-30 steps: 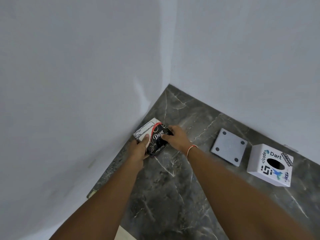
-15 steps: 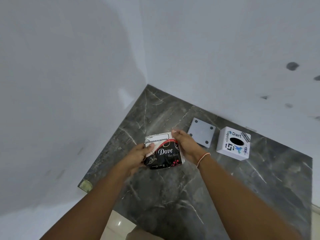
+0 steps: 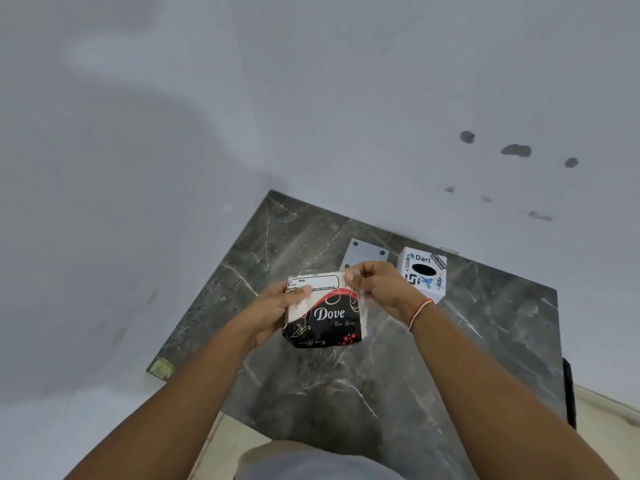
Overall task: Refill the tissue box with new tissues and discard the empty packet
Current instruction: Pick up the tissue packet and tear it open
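Observation:
A black, red and white "Dove" tissue packet (image 3: 325,315) is held above the dark marble counter (image 3: 433,368). My left hand (image 3: 277,310) grips its left side with the thumb on the white label. My right hand (image 3: 375,284) pinches the packet's top right corner of clear wrapping. The white cube tissue box (image 3: 424,273), covered in stickers and with a dark oval opening on top, stands upright at the back right, just behind my right hand. Its flat grey base panel (image 3: 367,254) with corner dots lies beside it, partly hidden by my fingers.
White walls meet in a corner behind the counter; the right wall has several dark marks (image 3: 516,150). The counter's front edge runs along the bottom, with pale floor (image 3: 606,441) beyond it at the right.
Both hands lifted the packet from the back left corner of the counter and brought it toward me, turning it label-up. My right hand shifted to pinch its top right corner.

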